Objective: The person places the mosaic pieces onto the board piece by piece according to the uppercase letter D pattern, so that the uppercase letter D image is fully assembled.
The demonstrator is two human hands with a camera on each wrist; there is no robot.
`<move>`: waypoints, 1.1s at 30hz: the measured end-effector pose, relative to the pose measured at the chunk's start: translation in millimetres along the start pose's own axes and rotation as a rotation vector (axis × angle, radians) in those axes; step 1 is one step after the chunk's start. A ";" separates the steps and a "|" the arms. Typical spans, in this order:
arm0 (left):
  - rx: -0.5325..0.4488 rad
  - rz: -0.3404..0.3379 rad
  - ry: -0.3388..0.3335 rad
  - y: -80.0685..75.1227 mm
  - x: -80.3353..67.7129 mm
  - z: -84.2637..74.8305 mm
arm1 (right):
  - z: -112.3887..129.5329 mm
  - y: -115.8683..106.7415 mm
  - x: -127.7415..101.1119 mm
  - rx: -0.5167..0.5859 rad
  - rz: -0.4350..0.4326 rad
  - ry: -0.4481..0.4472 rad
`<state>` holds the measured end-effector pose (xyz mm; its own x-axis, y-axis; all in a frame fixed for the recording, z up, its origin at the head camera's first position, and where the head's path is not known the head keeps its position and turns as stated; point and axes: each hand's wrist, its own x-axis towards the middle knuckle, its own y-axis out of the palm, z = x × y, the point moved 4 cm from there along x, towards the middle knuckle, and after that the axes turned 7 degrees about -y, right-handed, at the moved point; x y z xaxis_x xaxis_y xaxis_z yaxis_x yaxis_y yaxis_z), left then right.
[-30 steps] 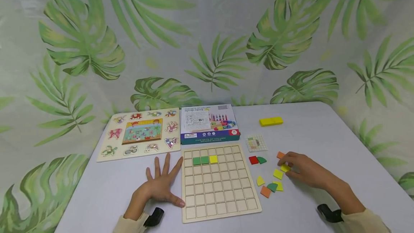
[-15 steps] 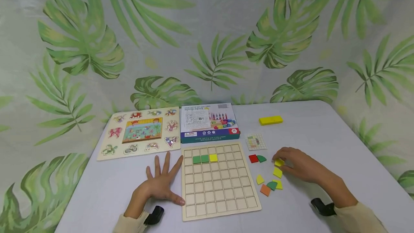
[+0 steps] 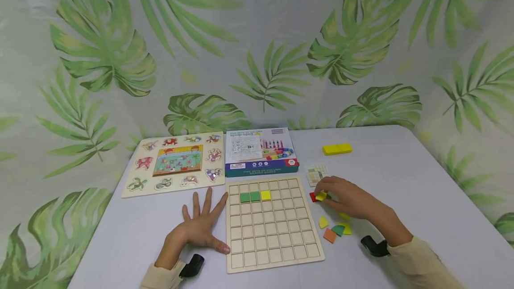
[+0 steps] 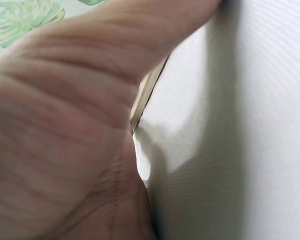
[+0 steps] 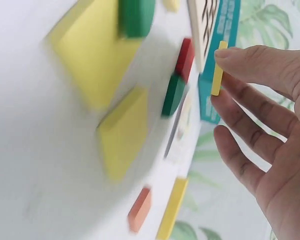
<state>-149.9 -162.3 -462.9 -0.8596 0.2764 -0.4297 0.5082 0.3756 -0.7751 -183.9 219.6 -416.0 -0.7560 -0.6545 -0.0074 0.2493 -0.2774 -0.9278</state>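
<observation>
A wooden grid board point(image 3: 273, 224) lies in front of me with two green tiles point(image 3: 249, 197) and one yellow tile point(image 3: 265, 196) in its second row. My left hand point(image 3: 199, 228) lies flat with fingers spread on the table, its thumb against the board's left edge point(image 4: 146, 92). My right hand point(image 3: 347, 197) hovers just right of the board and pinches a small yellow tile point(image 3: 321, 196) point(image 5: 217, 70) between thumb and forefinger. Below it lie a red tile point(image 5: 185, 59) and a green tile point(image 5: 173, 95).
Loose yellow, green and orange tiles point(image 3: 335, 229) lie right of the board. A pattern card point(image 3: 315, 174), a yellow block point(image 3: 337, 149), a bead-toy box point(image 3: 260, 151) and an animal puzzle board point(image 3: 174, 164) sit further back. A leaf-print curtain rises behind the white table point(image 3: 421, 182).
My right hand picked a yellow tile from the loose pile and carried it left toward the board, now over the red and green tiles. The left hand stayed put.
</observation>
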 end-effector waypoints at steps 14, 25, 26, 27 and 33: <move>0.001 0.009 -0.013 -1.0 -0.6 -0.8 | 31.7 10.6 38.0 -0.004 0.016 -0.157; 0.007 0.005 -0.021 -2.5 -2.5 -0.5 | 60.4 28.0 68.8 0.010 0.060 -0.234; 0.004 0.007 -0.021 -2.4 -2.5 -0.7 | 62.8 29.6 71.2 0.011 0.067 -0.235; 0.003 0.008 -0.019 -2.0 -2.2 -0.6 | 65.1 31.1 73.4 0.014 0.072 -0.237; 0.013 0.010 -0.007 -0.6 1.1 0.4 | 73.9 37.8 86.9 0.001 0.102 -0.267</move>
<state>-151.2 -162.5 -463.1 -0.8551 0.2737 -0.4404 0.5158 0.3615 -0.7767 -195.4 100.3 -424.1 -0.5406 -0.8413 -0.0022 0.3163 -0.2008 -0.9272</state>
